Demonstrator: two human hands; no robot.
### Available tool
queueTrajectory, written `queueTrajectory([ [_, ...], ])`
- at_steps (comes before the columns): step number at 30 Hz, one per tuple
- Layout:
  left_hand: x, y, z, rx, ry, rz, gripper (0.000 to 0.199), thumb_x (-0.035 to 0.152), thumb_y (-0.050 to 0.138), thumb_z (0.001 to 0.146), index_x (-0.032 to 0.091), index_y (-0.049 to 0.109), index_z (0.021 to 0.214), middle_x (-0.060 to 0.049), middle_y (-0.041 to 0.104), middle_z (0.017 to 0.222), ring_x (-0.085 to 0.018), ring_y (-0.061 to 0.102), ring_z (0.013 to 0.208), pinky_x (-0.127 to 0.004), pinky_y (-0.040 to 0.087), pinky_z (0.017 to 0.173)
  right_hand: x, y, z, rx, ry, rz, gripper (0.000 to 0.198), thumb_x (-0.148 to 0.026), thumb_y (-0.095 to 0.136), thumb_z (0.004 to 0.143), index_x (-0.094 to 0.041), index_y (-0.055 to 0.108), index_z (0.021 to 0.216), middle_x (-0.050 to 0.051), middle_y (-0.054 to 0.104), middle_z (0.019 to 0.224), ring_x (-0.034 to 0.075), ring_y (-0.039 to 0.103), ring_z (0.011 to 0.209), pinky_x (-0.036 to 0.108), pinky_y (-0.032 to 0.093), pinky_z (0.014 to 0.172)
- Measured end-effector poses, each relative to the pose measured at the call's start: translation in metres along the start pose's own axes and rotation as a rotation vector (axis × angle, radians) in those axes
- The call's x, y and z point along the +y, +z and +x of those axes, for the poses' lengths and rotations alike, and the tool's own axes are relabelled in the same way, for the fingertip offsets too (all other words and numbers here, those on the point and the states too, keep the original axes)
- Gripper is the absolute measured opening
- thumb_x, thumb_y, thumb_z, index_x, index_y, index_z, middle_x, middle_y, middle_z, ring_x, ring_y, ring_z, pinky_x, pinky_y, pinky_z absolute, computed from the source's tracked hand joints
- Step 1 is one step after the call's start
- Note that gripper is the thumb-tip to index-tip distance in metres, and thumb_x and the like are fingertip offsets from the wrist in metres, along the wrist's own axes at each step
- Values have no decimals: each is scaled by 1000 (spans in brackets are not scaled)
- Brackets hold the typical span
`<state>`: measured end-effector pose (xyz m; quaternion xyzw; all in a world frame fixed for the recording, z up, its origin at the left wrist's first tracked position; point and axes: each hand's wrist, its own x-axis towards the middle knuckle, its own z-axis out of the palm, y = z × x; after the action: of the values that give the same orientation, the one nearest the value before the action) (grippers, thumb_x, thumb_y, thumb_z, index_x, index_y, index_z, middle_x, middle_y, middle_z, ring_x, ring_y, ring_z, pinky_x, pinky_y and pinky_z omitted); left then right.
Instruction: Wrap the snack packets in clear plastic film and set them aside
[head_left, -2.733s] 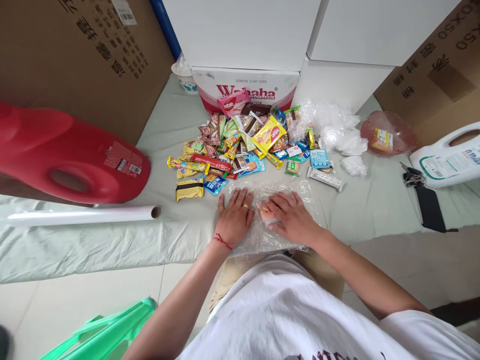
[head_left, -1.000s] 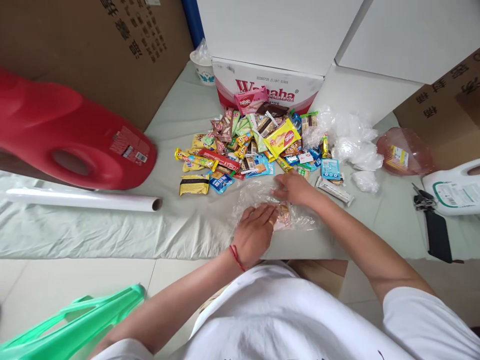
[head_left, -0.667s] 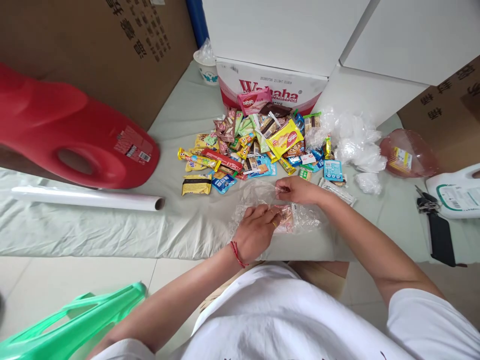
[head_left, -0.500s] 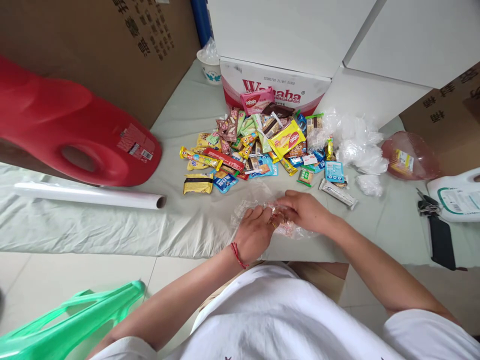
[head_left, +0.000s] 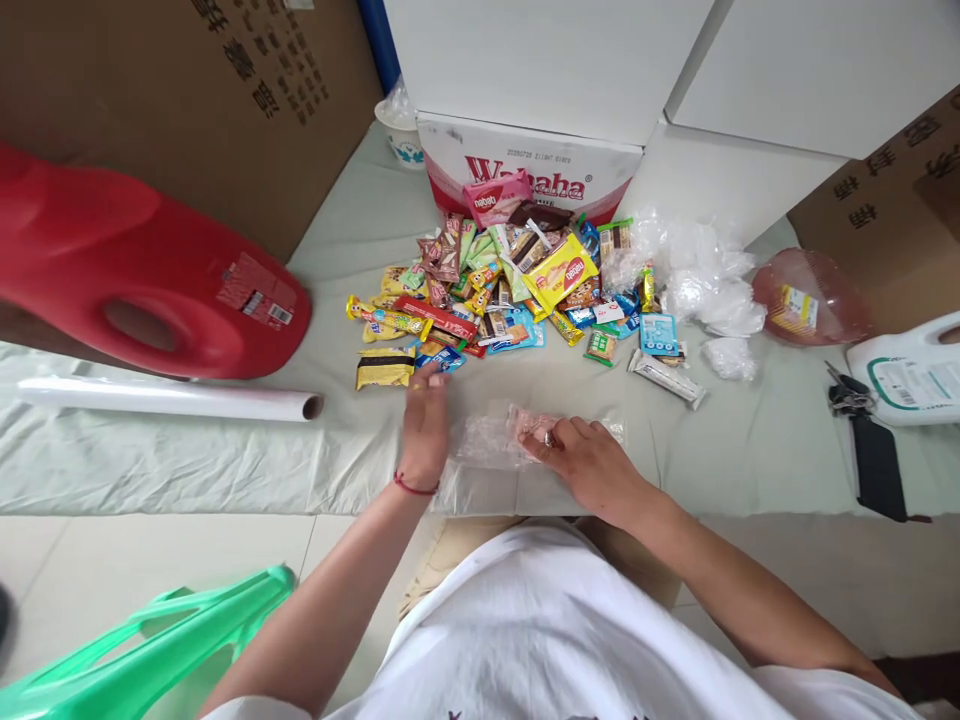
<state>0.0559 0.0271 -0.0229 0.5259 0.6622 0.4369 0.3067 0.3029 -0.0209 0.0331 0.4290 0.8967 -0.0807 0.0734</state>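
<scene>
Packet with pinkish contents, small and squarish [head_left: 529,422], near the front edge of the pale-green-clothed table [head_left: 247,460], right on a crinkled sheet of clear plastic film [head_left: 480,440]. Over it now, the bare right hand [head_left: 600,470], ring on one finger, curled narrow, thumb and fingers down against the packet; pinched or merely pressed, cannot tell from above. Off to the side, the bare left hand [head_left: 426,425], red cord at the wrist, fingers stretched out, blurred, by the film's left end and close to a blue shiny wrapped packet [head_left: 442,357]. Beyond both, a big bright heap of wrapped snacks [head_left: 562,275], up against a white-and-red printed carton [head_left: 540,140]. To the heap's right, crumpled clear plastic bundles [head_left: 697,265]; nearer, a slim silver-grey wrapped bar [head_left: 666,378]. Far left, a glossy white roll [head_left: 172,398].
</scene>
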Motion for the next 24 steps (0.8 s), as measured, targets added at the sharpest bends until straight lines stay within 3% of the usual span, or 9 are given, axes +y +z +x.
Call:
queueTrajectory([
  [2,11,0,13,-201,-57,107,55,57,32,103,18,59,132,-14,71,120,-28,61,122,-46,44,106,0,0,1,0,-11,3,59,-11,53,99,-33,49,154,13,62,124,26,53,107,37,41,86],
  [4,23,-3,18,-411,-20,338,54,62,54,90,19,65,120,-12,74,106,-34,61,123,-48,44,105,2,2,2,15,-16,23,59,-11,54,98,-33,51,152,13,62,121,26,53,106,37,42,85],
  [7,35,-19,16,-652,-4,508,33,53,69,76,22,68,90,-5,72,79,-30,67,94,-39,48,85,7,7,2,50,-34,68,61,-8,55,96,-35,52,151,11,61,115,25,52,101,36,44,85],
  [9,39,-29,12,-745,-85,342,27,49,63,79,22,61,75,-1,65,67,-21,62,71,-32,45,69,10,12,2,81,-51,99,62,-6,54,96,-35,53,151,10,60,112,24,51,98,35,44,84],
  [12,47,-27,0,-736,-235,-33,28,49,61,80,22,57,75,3,60,61,-16,55,58,-28,41,61,10,18,5,128,-67,139,60,-6,54,97,-35,54,150,9,59,108,23,50,96,34,45,84],
  [14,55,-10,-12,-698,-248,-118,24,45,60,83,22,58,79,3,59,61,-16,56,58,-27,42,60,8,18,7,135,-66,183,53,-9,54,99,-33,58,146,9,59,106,23,50,95,34,46,84],
  [16,64,13,-29,-657,-147,-20,19,38,55,88,21,62,84,-1,64,70,-17,61,65,-28,44,63,9,15,6,133,-58,265,42,-11,55,99,-27,66,137,10,59,106,24,51,98,36,47,86],
  [21,66,57,-66,-480,290,584,33,32,39,104,20,70,110,-12,68,111,-24,66,91,-34,49,73,45,-5,-12,229,-123,750,23,-27,56,101,-22,74,113,10,68,113,24,61,108,37,51,93],
  [24,55,63,-76,-464,452,769,31,33,42,106,20,69,115,-12,67,108,-25,65,95,-35,49,73,75,-7,-20,477,252,791,35,-39,48,104,-25,69,128,8,73,110,24,65,103,37,51,91],
])
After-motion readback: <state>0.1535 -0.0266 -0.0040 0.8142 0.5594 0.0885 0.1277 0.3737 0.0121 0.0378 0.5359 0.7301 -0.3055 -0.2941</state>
